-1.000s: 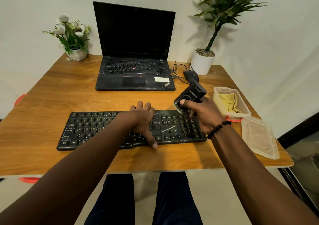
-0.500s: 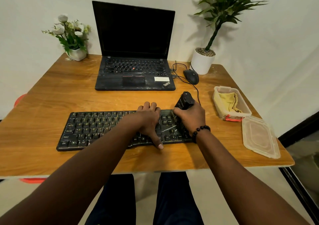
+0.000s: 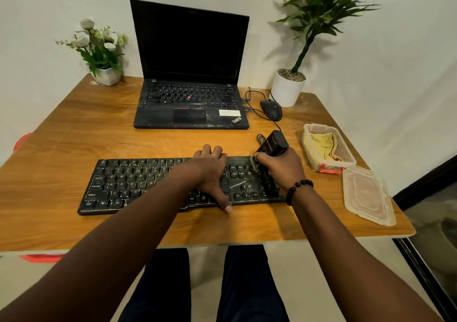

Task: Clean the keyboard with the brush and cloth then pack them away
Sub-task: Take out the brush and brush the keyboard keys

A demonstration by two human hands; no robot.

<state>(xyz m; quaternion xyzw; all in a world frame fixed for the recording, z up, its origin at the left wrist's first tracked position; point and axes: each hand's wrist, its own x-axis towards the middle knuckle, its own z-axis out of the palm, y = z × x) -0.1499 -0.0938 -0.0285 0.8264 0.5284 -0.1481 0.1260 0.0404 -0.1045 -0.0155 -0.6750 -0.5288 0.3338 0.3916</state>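
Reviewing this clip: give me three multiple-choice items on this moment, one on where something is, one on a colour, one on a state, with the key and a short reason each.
1. Where is the cloth?
A. In the open plastic container at the table's right
B. Spread on the keyboard
C. Draped over the laptop

2. What colour is the cloth?
A. Blue
B. Yellow
C. White

3. What is the right hand doing?
A. Resting flat on the table
B. Holding the container's lid
C. Gripping the black brush at the right end of the keyboard

Key:
1 A: the cloth lies inside the container, whose lid sits off beside it.
2 B: the fabric in the container is yellow.
3 C: its fingers curl round the brush, bristles down on the keys, while the left hand rests on the keyboard.
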